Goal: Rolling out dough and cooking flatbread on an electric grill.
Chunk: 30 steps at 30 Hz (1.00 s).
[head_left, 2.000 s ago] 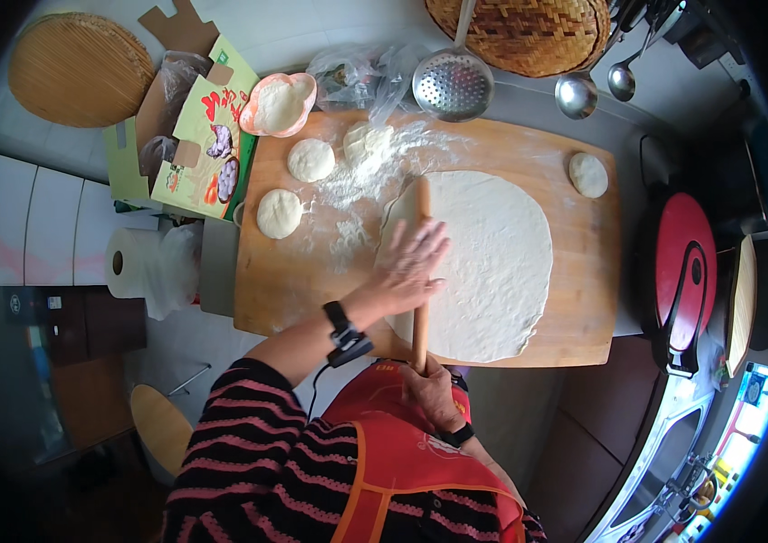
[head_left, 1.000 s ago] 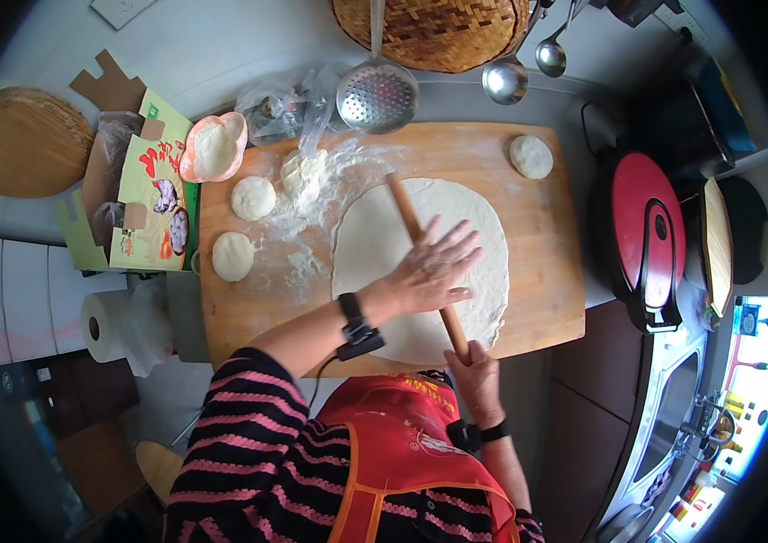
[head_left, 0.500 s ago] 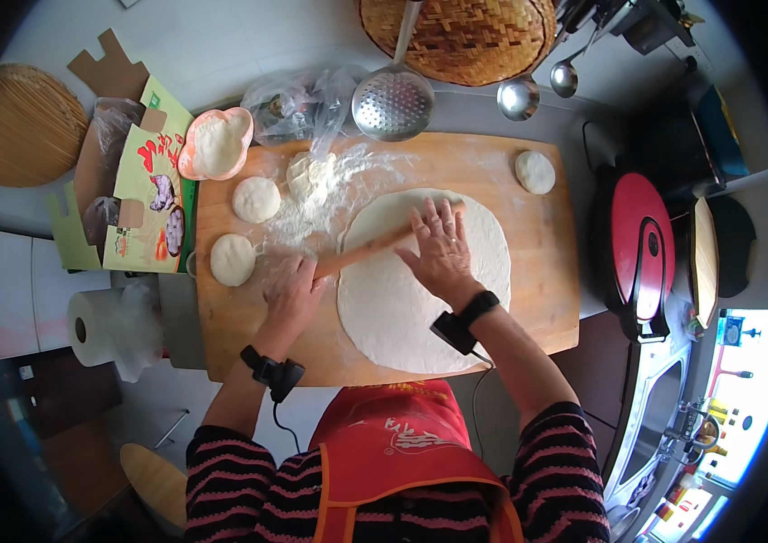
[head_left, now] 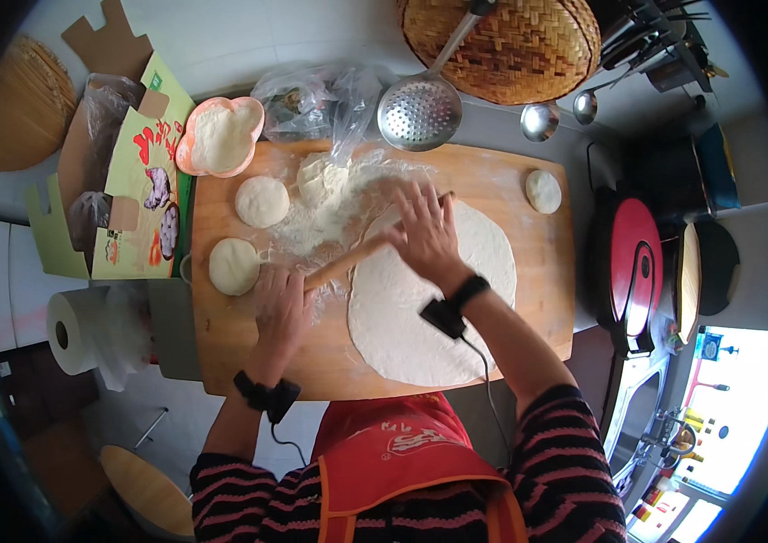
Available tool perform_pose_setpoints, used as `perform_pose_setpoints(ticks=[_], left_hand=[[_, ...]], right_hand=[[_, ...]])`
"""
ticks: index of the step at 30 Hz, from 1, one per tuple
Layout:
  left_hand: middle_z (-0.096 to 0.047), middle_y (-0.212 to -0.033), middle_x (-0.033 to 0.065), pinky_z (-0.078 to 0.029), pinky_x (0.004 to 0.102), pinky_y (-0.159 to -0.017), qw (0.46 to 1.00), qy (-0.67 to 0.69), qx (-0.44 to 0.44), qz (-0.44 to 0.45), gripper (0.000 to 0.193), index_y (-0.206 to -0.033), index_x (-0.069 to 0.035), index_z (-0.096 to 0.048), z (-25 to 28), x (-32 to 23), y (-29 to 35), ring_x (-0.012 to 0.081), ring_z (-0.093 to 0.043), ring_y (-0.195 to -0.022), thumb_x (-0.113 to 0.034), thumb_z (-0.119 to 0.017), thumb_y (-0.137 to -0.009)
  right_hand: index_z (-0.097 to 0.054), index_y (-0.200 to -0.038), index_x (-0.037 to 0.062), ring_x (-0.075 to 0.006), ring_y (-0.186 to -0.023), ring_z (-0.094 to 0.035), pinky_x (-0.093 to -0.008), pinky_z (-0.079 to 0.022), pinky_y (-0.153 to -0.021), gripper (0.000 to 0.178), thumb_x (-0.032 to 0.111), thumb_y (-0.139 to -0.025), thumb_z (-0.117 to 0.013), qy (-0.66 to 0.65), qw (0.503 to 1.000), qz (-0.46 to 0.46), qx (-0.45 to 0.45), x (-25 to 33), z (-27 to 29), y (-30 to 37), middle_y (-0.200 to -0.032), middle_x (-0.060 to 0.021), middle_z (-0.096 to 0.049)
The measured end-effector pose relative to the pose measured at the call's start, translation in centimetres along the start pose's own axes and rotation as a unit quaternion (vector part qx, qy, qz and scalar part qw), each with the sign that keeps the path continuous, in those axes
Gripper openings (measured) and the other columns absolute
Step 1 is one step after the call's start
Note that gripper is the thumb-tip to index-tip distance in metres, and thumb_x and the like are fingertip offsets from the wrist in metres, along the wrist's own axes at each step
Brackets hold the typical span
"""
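A wooden rolling pin (head_left: 345, 264) lies slantwise across the left part of a large, thin dough sheet (head_left: 429, 317). My left hand (head_left: 282, 306) is closed over the pin's near left end, beside the sheet. Toward the far right end, my right hand (head_left: 427, 237) presses on the pin with its palm, the fingers stretched out and slightly apart. Both rest over a floured wooden board (head_left: 547, 271). To the left sit two round dough pieces, a far one (head_left: 262, 201) and a nearer one (head_left: 233, 266). Another dough ball (head_left: 543, 191) sits at the far right.
Behind the board's left part are a pile of flour (head_left: 322, 181), a pink bowl of flour (head_left: 221, 136) and a clear plastic bag (head_left: 298, 100). An opened carton (head_left: 144, 199) stands left. A skimmer (head_left: 420, 113) hangs behind. A red electric pan (head_left: 633, 262) stands right.
My right hand has slid back along the pin toward the left, and the pin slants more steeply. My left hand's fingers now point more forward. The whole view has shifted slightly.
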<state>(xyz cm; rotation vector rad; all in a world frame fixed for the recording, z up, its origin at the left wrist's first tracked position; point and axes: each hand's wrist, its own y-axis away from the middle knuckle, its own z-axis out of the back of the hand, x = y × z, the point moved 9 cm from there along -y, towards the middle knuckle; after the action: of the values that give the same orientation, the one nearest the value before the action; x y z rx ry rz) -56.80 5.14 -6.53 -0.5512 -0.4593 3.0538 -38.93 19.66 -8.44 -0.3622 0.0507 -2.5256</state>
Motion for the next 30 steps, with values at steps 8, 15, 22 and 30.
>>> perform_pose_setpoints(ticks=[8, 15, 22, 30], left_hand=[[-0.051, -0.085, 0.0115, -0.04, 0.0443, -0.071, 1.0, -0.002, 0.002, 0.03, 0.026, -0.092, -0.006, -0.054, 0.9, 0.8, 0.9, 0.0323, -0.051, -0.082, -0.015, -0.07, -0.073], [-0.05, -0.086, 0.011, -0.04, 0.0447, -0.073, 1.0, -0.018, 0.016, -0.002, 0.03, -0.091, -0.007, -0.053, 1.0, 0.1, 1.1, 0.0321, -0.051, -0.083, -0.014, -0.073, -0.069], [-0.05, -0.087, 0.0089, -0.042, 0.0411, -0.075, 0.988, 0.068, 0.1, -0.094, 0.032, -0.09, -0.008, -0.053, -2.6, -6.9, -0.6, 0.0288, -0.053, -0.085, -0.017, -0.075, -0.069], [-0.052, -0.094, 0.0112, -0.042, 0.0434, -0.078, 0.998, -0.002, 0.052, -0.027, 0.032, -0.098, -0.005, -0.053, -2.6, -3.5, -1.6, 0.0307, -0.052, -0.09, -0.014, -0.072, -0.073]], right_hand=[[-0.039, -0.141, 0.0118, -0.0367, -0.141, -0.02, -0.0532, -0.01, -0.114, 0.069, 0.051, -0.087, -0.054, -0.012, 0.999, 0.024, 0.04, 3.2, -1.0, -2.9, -0.15, -0.0158, -0.028], [-0.035, -0.143, 0.0121, -0.0369, -0.14, -0.021, -0.0541, -0.009, -0.114, 0.067, 0.051, -0.089, -0.049, 0.002, 0.999, 0.001, 0.05, 2.3, 0.0, -2.1, -0.149, -0.0168, -0.03], [-0.036, -0.142, 0.0071, -0.0385, -0.141, -0.016, -0.0532, -0.009, -0.114, 0.067, 0.048, -0.09, -0.051, 0.023, 0.989, -0.125, 0.074, -5.5, 3.2, 9.5, -0.151, -0.0175, -0.025], [-0.034, -0.144, 0.0131, -0.0382, -0.14, -0.019, -0.0524, -0.012, -0.114, 0.071, 0.057, -0.09, -0.044, 0.038, 0.993, -0.107, 0.02, -8.3, 2.0, 2.2, -0.15, -0.0165, -0.027]])
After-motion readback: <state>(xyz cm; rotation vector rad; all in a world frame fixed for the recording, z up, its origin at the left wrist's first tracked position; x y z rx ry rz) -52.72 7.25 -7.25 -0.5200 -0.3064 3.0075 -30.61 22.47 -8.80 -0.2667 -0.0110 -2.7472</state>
